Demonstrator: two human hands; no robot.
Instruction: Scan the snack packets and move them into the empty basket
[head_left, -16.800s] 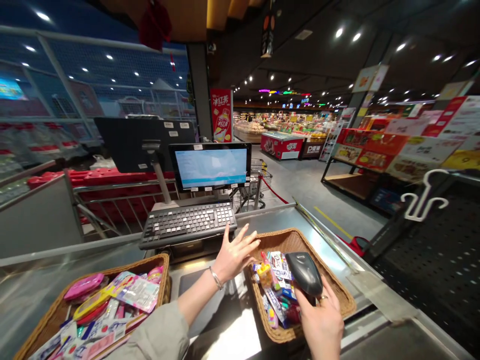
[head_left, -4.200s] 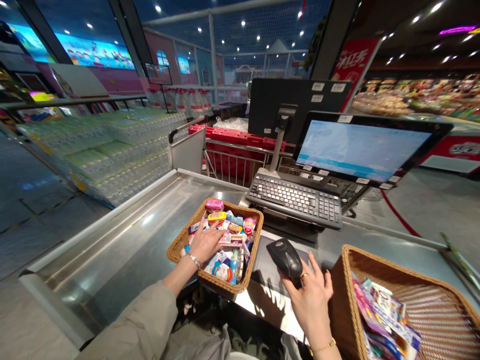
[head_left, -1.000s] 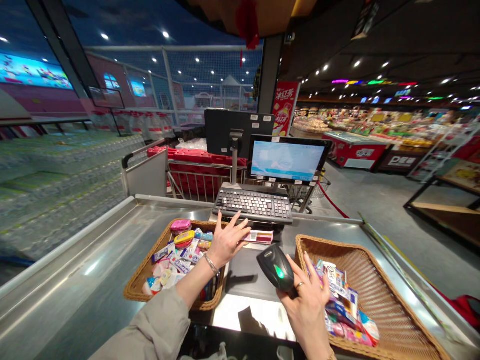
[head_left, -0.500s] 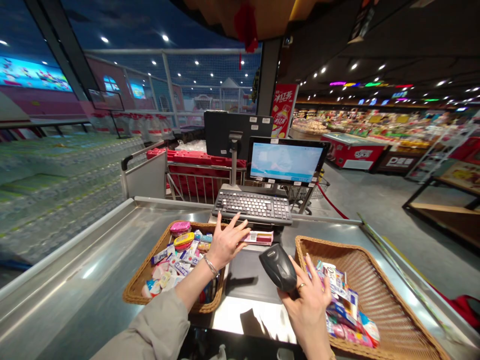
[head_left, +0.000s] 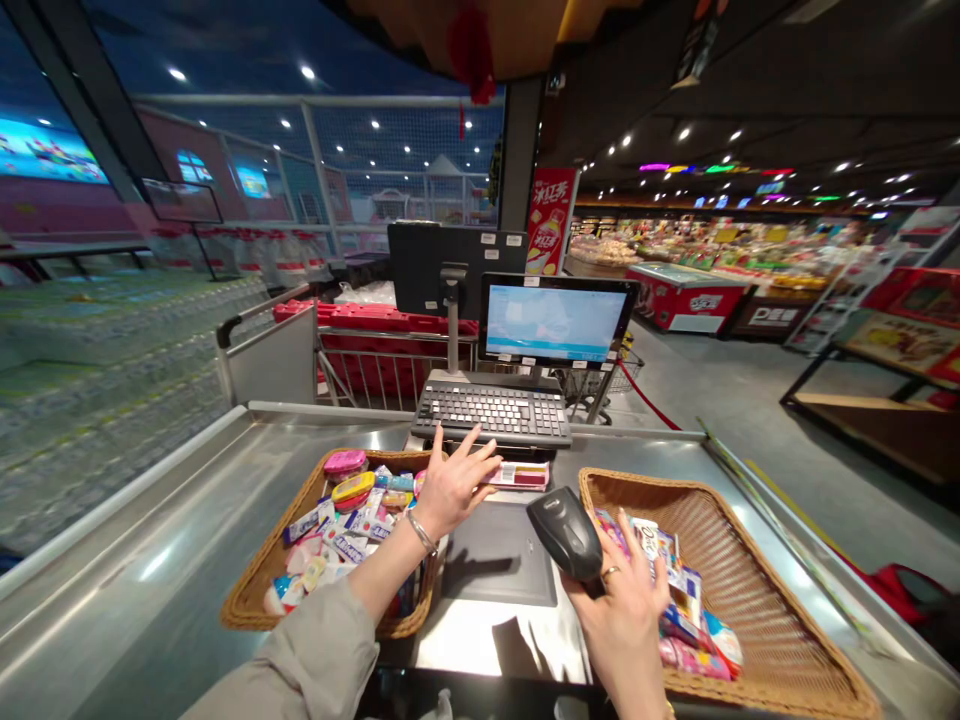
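My left hand point(head_left: 456, 488) is above the right edge of the left wicker basket point(head_left: 251, 590). Its thumb and fingers grip one end of a flat pink-and-red snack packet point(head_left: 523, 474), whose barcode faces me. My right hand point(head_left: 624, 605) is closed around a black barcode scanner point(head_left: 564, 530), its head tilted up and to the left, near the packet. Assorted small sweets and snack packs point(head_left: 360, 520) fill the left basket. More snack packs point(head_left: 686, 595) lie in the left part of the right wicker basket point(head_left: 765, 560), partly hidden by my right hand.
A keyboard point(head_left: 491, 412) sits behind the packet, below a lit monitor point(head_left: 555, 318) and a second screen point(head_left: 457, 270) seen from behind. A grey flat plate point(head_left: 495, 560) is set in the metal counter point(head_left: 187, 500). Shopping carts point(head_left: 375, 365) stand beyond it.
The view has turned slightly right, so the baskets and counter appear farther left. Both hands have shifted a little right over the counter, still holding the packet and the scanner.
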